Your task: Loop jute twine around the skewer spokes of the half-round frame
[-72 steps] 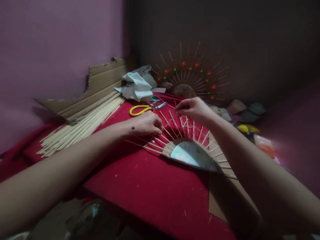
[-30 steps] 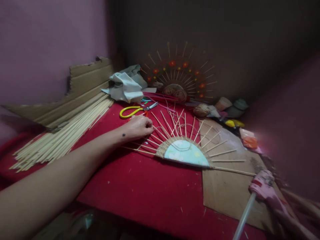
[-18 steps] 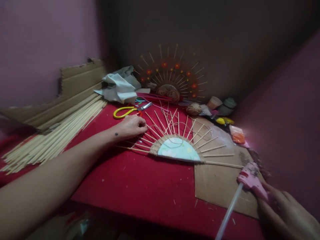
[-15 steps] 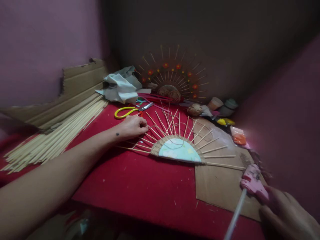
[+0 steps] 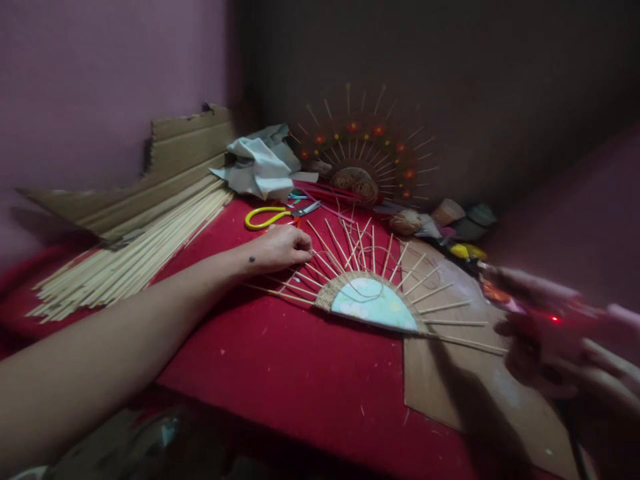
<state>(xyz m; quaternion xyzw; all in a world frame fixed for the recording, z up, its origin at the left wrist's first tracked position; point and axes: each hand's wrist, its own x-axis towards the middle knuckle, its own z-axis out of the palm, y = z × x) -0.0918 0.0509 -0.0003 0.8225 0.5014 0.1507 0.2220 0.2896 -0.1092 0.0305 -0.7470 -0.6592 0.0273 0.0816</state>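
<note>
My left hand is closed, fingertips pinched at the outer ends of the left-hand sticks of a half-round fan piece. What the fingertips hold is too small to make out. That piece has a pale blue floral centre, a woven twine rim and thin wooden sticks spreading outward. Loose twine loops over the sticks. My right hand, blurred, is wrapped round a pink hot glue gun with a red light on, raised at the right beyond the fan's lowest stick.
Yellow-handled scissors lie behind my left hand. A bundle of sticks and cardboard are at the left, crumpled cloth behind. A flowered stick fan leans at the back. A brown board covers the red table's right side.
My right hand has lifted the glue gun up and turned it, and its red light now shows. My left hand stays at the sticks. The view has shifted slightly.
</note>
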